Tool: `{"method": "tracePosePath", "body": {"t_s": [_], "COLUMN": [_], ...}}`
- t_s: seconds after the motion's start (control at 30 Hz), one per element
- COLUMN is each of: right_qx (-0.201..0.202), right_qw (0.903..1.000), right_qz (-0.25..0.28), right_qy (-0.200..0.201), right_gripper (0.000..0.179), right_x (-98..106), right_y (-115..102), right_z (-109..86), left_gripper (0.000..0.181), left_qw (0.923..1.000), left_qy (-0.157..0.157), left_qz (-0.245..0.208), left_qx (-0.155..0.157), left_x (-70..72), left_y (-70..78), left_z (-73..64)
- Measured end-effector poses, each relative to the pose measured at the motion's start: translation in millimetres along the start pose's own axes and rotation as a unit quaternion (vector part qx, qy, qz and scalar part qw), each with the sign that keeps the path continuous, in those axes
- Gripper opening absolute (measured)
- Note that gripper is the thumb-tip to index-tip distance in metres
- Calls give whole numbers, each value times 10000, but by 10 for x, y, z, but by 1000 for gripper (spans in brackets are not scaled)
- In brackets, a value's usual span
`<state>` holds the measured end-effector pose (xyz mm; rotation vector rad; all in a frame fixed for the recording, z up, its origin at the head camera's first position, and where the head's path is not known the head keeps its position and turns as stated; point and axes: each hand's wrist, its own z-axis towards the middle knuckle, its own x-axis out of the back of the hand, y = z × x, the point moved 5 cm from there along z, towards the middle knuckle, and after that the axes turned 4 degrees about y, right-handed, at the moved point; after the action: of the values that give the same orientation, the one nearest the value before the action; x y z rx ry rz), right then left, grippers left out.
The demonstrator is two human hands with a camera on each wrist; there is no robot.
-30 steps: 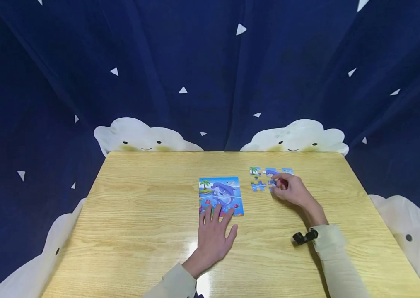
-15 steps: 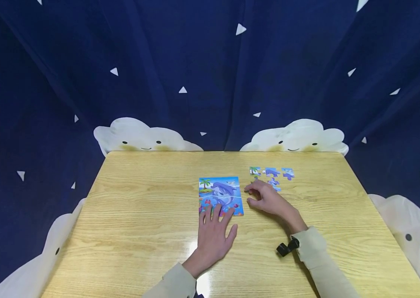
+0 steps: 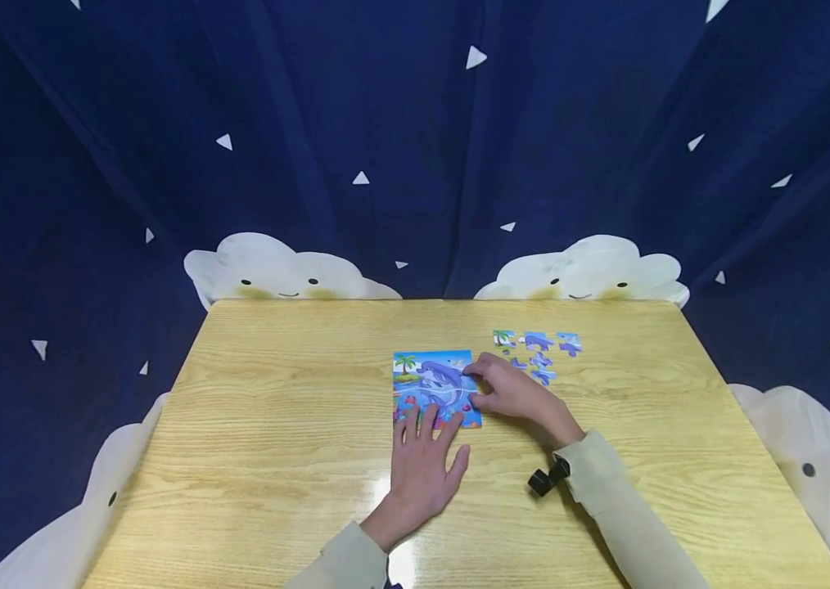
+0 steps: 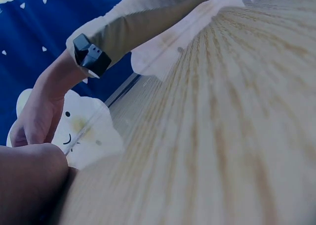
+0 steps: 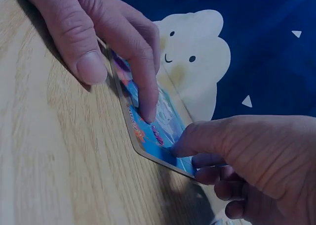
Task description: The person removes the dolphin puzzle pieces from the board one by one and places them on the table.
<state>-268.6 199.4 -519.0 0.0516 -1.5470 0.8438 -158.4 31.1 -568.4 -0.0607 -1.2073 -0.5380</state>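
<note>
A square dolphin jigsaw puzzle [image 3: 409, 381] lies flat on the table. My left hand [image 3: 418, 470] rests flat with straight, spread fingertips on its near edge. At the puzzle's right side, my right hand [image 3: 516, 394] touches it with thumb and forefinger. In the right wrist view that thumb [image 5: 190, 138] lies on the picture of the puzzle [image 5: 152, 147], with the other fingers [image 5: 207, 174] curled at the edge. Whether a piece sits between them is hidden. Several loose pieces lie beyond, including a palm-tree piece [image 3: 503, 337], a dolphin piece [image 3: 537, 340] and a seagull piece [image 3: 569, 342].
The wooden table [image 3: 275, 425] extends around the puzzle. A dark blue curtain [image 3: 415, 123] with white shapes and clouds hangs behind. A small black camera [image 3: 543, 479] juts from the right cuff, also visible in the left wrist view.
My right hand has moved left from the loose pieces to the puzzle's right edge, uncovering pieces that it hid before. The left hand has stayed still.
</note>
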Motion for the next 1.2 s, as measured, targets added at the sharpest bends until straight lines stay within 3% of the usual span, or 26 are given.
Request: {"method": "tracePosePath", "body": {"t_s": [0.4, 0.87, 1.2], "right_qx": [-437, -353, -540], "right_qw": [9971, 9962, 9944], "right_qz": [80, 774, 751], "right_qy": [-622, 210, 519], "right_gripper": [47, 39, 38], "right_x": [-37, -72, -115], "right_y": [-32, -41, -58], "right_z": [232, 157, 91], "left_gripper": [52, 53, 51], "left_qw": [10000, 9998, 10000], "left_qy": [3, -157, 77], "left_qz": [32, 75, 51], "left_qx": [69, 105, 33], "left_x": [27, 10, 43], "left_y": [-3, -5, 13], "left_z": [8, 6, 11]}}
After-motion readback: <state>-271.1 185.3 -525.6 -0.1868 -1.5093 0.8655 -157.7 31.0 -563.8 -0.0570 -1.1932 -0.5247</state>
